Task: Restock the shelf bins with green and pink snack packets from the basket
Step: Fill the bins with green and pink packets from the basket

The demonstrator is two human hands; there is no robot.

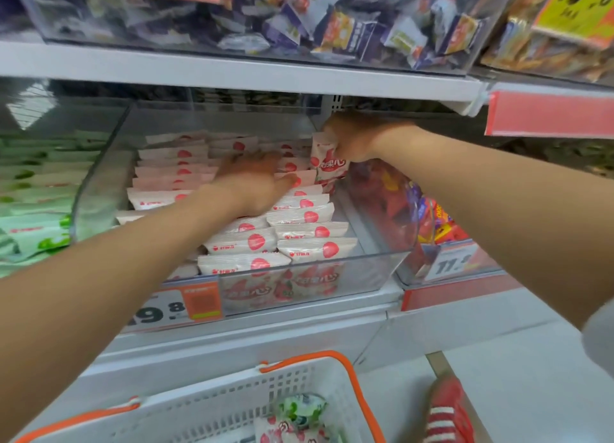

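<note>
A clear shelf bin point(382, 260) holds rows of pink snack packets point(309, 231). My left hand point(252, 185) lies flat on the packets in the middle of the bin, fingers spread. My right hand point(352, 140) grips one upright pink packet point(327, 161) at the bin's back right corner. To the left, another bin holds green snack packets point(36, 206). Below, a white basket point(232, 396) with orange handles holds a green packet point(300, 409) and pink packets point(282, 434).
A shelf board point(232, 70) hangs low over the bin, carrying bins of purple packets point(332, 20). A bin of red and orange snacks point(398, 206) stands to the right. Price tags point(176, 309) line the shelf front. A red shoe point(448, 412) is on the floor.
</note>
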